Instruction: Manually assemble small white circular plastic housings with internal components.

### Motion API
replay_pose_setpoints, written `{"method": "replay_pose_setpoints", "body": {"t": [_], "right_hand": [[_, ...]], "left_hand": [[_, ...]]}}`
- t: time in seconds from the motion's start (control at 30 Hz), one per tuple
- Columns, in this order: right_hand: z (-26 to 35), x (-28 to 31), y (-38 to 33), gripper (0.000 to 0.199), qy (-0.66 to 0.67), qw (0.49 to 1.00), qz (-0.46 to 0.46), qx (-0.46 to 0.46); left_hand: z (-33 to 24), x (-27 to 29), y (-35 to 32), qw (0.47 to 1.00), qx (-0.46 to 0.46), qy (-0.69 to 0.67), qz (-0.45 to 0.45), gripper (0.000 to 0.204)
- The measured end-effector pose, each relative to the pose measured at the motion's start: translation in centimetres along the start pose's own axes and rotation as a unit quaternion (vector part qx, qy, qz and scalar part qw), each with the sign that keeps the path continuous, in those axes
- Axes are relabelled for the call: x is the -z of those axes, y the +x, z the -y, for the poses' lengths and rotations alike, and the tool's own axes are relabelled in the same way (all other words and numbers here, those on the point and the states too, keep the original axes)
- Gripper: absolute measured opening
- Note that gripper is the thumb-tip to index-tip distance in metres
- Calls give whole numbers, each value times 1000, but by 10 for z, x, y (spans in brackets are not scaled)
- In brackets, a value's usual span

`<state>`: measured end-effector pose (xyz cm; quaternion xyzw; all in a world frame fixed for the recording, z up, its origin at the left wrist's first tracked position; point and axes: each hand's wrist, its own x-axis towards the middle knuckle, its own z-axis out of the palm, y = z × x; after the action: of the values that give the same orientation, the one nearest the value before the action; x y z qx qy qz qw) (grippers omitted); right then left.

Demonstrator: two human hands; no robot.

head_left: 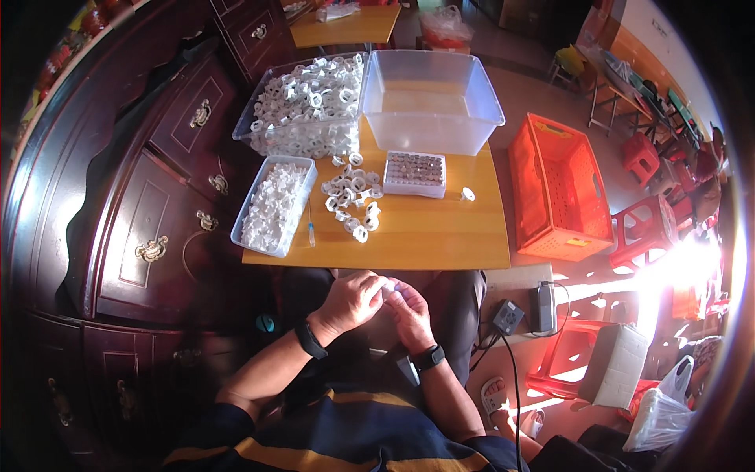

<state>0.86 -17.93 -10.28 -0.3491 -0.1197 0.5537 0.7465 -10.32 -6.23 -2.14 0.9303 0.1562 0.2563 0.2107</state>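
Observation:
Over my lap, just below the table's near edge, my left hand [354,300] and my right hand [413,318] meet. Their fingertips are closed on one small white plastic piece [388,289], mostly hidden by the fingers. Ahead on the table [440,236] lies a loose heap of white plastic rings [346,191]. To its left stands a shallow tray [305,189] full of small white parts, with a thin blue-ended tool [311,234] beside it. A white rack [414,189] of small metallic pieces sits right of the heap, and a single white round part [468,193] lies farther right.
At the table's back, a clear bin [307,140] heaped with white rings adjoins another clear bin [432,130]. A dark wooden cabinet [126,212] closes in the left side. An orange crate [562,189], black power adapters [509,316] with cables, and red stools [649,224] are to the right.

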Motion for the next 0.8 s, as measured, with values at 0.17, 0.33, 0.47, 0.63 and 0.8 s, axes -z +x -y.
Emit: {"method": "replay_pose_setpoints", "body": {"t": [0.17, 0.33, 0.47, 0.63, 0.8], "right_hand": [[5, -11, -3, 40, 17, 1000, -15, 16], [2, 0, 1, 38, 69, 997, 21, 15], [2, -2, 2, 32, 89, 996, 19, 19], [4, -3, 0, 28, 91, 995, 19, 17], [2, 0, 1, 24, 97, 995, 21, 14]], "left_hand": [[-1, 2, 2, 1000, 10, 1, -22, 31], [-13, 2, 4, 999, 13, -9, -28, 51], [-15, 0, 2, 1000, -2, 13, -27, 63], [-16, -2, 3, 1000, 23, 8, 3, 62], [-13, -6, 2, 1000, 16, -17, -7, 72]]}}
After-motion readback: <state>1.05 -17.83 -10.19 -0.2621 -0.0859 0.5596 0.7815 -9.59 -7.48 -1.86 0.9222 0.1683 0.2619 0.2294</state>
